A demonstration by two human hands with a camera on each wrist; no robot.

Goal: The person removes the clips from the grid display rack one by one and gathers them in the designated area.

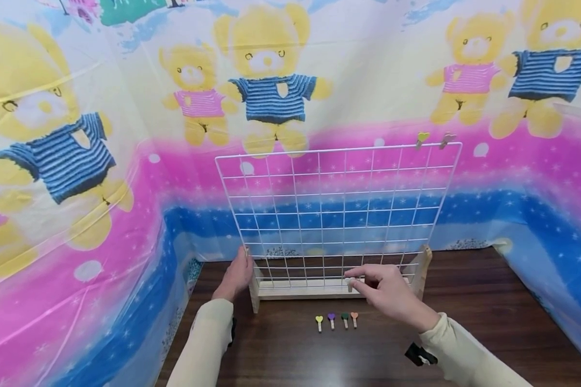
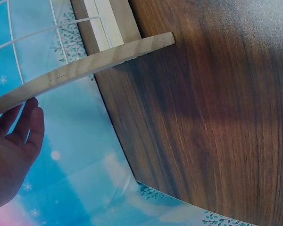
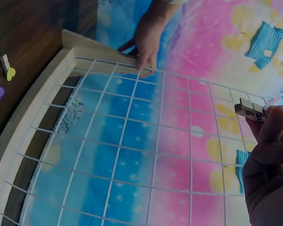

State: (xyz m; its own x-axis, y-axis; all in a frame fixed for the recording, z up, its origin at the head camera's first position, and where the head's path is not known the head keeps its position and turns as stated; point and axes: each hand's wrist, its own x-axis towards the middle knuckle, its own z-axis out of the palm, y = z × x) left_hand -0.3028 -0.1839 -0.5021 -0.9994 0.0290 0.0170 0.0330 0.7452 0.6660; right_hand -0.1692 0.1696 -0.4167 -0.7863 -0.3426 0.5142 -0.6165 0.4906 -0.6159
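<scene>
My right hand [image 1: 389, 293] pinches a small wooden clothespin [image 3: 249, 109] between thumb and forefinger, in front of the lower part of a white wire grid [image 1: 319, 204]. A pale top shows on this clothespin in the head view. At the left end of the grid, my left hand [image 1: 236, 277] grips the wooden side support [image 2: 85, 69] of the stand, its fingertips [image 2: 34, 106] against the wood. A yellow heart clothespin [image 1: 319, 322], a purple one [image 1: 331, 321], a green one [image 1: 346, 320] and an orange one [image 1: 354, 320] lie in a row before the stand.
On the grid's top wire, near the right corner, sit a yellow heart clothespin [image 1: 422, 140] and a brownish one [image 1: 447, 141]. A wooden base bar [image 1: 305, 293] joins the stand's sides on the dark wooden table [image 1: 479, 301]. Bear-printed cloth [image 1: 368, 70] hangs behind and beside it.
</scene>
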